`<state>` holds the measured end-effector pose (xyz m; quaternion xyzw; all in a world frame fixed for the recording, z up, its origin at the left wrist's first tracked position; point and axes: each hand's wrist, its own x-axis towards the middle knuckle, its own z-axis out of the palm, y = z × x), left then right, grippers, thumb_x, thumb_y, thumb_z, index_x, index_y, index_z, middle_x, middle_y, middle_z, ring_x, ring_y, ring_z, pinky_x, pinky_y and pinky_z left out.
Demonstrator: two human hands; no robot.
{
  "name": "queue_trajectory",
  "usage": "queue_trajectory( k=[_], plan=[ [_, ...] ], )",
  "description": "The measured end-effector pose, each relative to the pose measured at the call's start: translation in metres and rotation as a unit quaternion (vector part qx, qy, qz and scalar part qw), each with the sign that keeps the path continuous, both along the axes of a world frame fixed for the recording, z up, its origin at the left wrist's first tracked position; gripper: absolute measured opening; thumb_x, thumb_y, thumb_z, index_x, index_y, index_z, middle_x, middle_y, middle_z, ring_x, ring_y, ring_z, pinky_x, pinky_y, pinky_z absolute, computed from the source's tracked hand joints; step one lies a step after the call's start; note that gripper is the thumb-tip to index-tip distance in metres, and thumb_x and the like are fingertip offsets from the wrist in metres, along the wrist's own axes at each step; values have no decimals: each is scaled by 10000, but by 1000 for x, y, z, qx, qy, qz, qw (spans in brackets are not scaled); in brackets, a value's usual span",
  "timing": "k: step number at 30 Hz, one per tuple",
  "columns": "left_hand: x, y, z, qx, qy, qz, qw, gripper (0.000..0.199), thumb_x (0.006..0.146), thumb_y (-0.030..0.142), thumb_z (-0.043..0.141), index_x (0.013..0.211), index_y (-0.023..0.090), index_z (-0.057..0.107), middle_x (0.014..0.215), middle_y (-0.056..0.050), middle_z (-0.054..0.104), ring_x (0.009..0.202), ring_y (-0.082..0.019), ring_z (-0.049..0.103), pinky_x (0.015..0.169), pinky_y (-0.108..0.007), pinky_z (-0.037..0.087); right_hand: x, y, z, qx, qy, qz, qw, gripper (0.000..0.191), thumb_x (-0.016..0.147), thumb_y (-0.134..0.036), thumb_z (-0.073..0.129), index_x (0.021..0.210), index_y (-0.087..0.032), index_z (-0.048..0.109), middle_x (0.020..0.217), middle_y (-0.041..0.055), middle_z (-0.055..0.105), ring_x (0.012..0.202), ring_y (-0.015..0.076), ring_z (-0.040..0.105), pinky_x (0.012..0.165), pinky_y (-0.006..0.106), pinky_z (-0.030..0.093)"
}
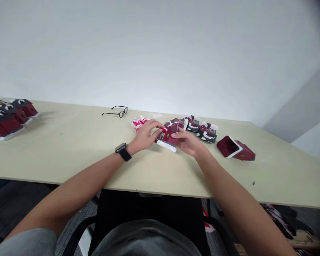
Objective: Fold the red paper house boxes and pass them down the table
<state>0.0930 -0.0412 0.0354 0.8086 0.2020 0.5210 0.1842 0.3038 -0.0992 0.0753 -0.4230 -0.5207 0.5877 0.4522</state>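
Observation:
My right hand (188, 142) grips a small dark red model house (170, 137) with a white snowy base, thumb on its wall. The house is tilted and held just above the table. My left hand (146, 136) is closed in a pinch, with thumb and forefinger on a small red-and-white striped piece (164, 129) at the house's wall. Whether that piece touches the wall I cannot tell. Just behind my left hand lies a pile of red-and-white striped pieces (139, 122). Beyond my right hand are several snow-trimmed dark house parts (208, 132), partly hidden by the held house.
A hollow dark red house body (244, 153) lies on its side at the right of the table (160, 177). Black-framed glasses (122, 113) rest near the wall. Several finished-looking red houses with dark roofs (8, 122) stand at the far left.

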Motion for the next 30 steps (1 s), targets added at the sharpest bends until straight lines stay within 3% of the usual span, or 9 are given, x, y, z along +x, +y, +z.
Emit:
queue_trajectory(
  k=[8,15,23,30],
  plan=[
    [-8,-1,9,86,54,26,994,290,1061,394,535,1111,198,743,1127,-72,740,1090,-173,658,998,-362,519,5,4,-6,-8,17,33,999,540,702,-343,831,1190,-205,643,1293,59,711,1171,237,698,1063,402,570],
    [-11,1,8,166,69,50,982,293,1066,362,520,1121,195,754,1095,-80,751,1063,-167,661,965,-351,535,5,2,-7,-30,18,45,998,538,713,-394,808,1192,-180,689,1328,83,705,1184,266,707,1059,425,584],
    [-12,-1,8,168,93,77,978,312,1057,361,527,1059,188,787,939,-79,718,937,-154,654,843,-313,523,7,6,-11,-35,26,37,998,526,711,-372,813,1188,-184,695,1312,82,714,1167,264,715,1078,453,583],
    [-14,-5,11,173,113,59,977,300,1063,324,507,1061,196,779,901,-74,701,928,-160,638,858,-327,517,9,7,-14,-39,37,35,998,604,699,-393,838,1251,-200,685,1371,83,692,1190,269,703,1079,454,587]
  ],
)
